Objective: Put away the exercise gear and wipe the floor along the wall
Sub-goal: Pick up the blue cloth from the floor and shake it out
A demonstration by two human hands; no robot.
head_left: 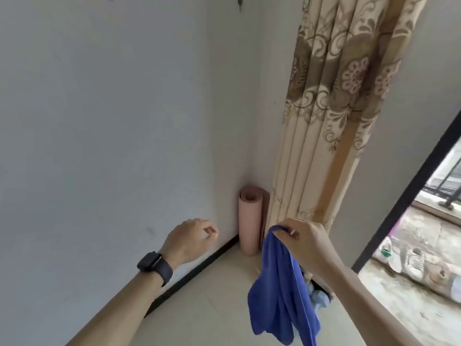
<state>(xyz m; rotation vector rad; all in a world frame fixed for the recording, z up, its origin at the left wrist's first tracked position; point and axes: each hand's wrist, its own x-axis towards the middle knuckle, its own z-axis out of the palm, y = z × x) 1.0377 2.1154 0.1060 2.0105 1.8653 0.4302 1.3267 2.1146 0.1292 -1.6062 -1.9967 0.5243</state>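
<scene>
From my feed: right hand (301,242) is out front, forearm coming in from lower right, back of hand toward the cam, thumb and fingers pinching the top edge of the blue cloth (282,290). The cloth hangs free, well above the floor (212,308), in front of the curtain (331,108) hem. Left hand (192,237) is raised near the wall (99,121), palm down, fingers loosely curled w/ thumb tip near the index, holding nothing; dark watch (154,267) on that wrist. Rolled pink mat (250,221) stands upright in the corner, btwn wall and curtain, its base on the floor just beside the black skirting (199,268). Pale blue lump (320,297) sits low behind the cloth, under the curtain; can't tell what it is. Black-framed doorway (411,191) on the right.
</scene>
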